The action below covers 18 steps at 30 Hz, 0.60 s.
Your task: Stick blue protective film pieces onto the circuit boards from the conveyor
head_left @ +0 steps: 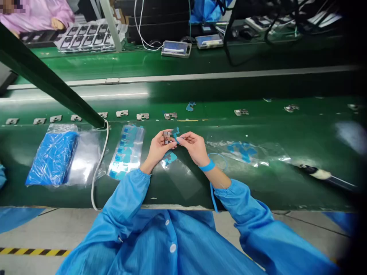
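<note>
My left hand (159, 148) is closed around a small metal part (167, 135), held above the green table (258, 179). My right hand (194, 144) pinches a small blue sticker (176, 132) right against that part. A blue strap circles my right wrist (207, 166). Under my hands lies a clear sheet with a few blue stickers (169, 157). Left of them lies a longer sheet of blue stickers (126, 152).
A row of several small metal parts (122, 113) lies along the belt behind my hands. A blue bag in clear plastic (53, 157) lies far left, a white cable (99, 164) beside it. Peeled film (243, 149) lies right. Another person's sleeve (37, 15) is at the far left.
</note>
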Tool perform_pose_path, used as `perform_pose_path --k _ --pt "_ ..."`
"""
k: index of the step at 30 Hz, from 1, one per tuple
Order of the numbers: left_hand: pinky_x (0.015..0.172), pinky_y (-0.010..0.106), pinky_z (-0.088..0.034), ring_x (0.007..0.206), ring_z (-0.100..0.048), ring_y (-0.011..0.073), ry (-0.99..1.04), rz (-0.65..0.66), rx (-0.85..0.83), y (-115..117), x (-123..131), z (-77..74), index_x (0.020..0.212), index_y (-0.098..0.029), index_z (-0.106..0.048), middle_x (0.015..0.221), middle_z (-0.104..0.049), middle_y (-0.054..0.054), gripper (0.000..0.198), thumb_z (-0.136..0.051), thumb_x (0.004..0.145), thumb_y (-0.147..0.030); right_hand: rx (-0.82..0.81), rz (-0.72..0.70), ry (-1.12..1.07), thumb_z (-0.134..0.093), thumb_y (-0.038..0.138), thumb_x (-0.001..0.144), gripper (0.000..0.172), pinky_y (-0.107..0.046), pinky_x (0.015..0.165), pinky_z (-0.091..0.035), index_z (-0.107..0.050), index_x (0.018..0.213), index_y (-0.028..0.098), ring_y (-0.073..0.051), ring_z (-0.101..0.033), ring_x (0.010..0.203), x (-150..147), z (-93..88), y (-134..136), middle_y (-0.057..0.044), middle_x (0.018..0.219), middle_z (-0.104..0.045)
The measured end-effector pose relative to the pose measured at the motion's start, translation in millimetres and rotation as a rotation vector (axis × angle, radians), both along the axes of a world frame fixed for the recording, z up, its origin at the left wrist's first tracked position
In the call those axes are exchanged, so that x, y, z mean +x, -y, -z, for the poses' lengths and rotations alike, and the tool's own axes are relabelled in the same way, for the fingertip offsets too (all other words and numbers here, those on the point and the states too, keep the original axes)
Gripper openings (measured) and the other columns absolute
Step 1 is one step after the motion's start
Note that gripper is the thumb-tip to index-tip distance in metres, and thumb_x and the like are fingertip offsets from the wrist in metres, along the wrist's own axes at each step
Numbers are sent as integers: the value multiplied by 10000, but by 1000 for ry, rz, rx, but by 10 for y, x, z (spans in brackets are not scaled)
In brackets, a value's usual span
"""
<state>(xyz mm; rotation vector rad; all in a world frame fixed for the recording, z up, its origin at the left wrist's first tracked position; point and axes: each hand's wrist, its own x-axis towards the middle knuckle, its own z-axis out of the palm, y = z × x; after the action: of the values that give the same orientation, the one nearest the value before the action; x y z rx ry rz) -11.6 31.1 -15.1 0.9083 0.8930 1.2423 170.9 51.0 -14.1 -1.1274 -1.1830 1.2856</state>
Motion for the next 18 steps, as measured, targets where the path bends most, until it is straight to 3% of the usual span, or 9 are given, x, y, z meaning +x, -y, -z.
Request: perform_pose_path --k 4,9,14,18 --pt "744 250 -625 750 -770 119 -51 -14 13 9 1 -4 1361 -203 -684 907 -798 -13 752 -1061 747 -419 -13 -11 -15 -1063 654 653 528 -349 758 -614 -795 813 228 -182 -713 737 29 -14 60 -34 804 -797" --pt "690 225 -608 727 -766 111 -97 -51 2 17 2 -8 1278 -193 -691 932 -802 -2 685 -1059 750 -428 41 -81 19 -959 715 792 518 -394 802 -632 -770 867 238 -212 -731 780 58 -55 74 -45 854 -803" --pt "669 215 -592 719 -752 104 -140 -62 -10 11 -13 -44 1177 -185 -690 928 -793 -2 610 -1057 749 -418 425 -69 395 -784 545 1026 302 -402 779 -568 -786 980 247 -222 -679 827 248 -134 33 -57 930 -769" --pt "692 225 -597 724 -740 105 -165 -49 -25 32 -12 -93 1201 -194 -708 920 -789 -11 578 -1038 766 -381 637 -156 558 -709 374 1089 198 -415 803 -556 -749 946 243 -243 -670 861 401 -168 -11 -59 887 -726"
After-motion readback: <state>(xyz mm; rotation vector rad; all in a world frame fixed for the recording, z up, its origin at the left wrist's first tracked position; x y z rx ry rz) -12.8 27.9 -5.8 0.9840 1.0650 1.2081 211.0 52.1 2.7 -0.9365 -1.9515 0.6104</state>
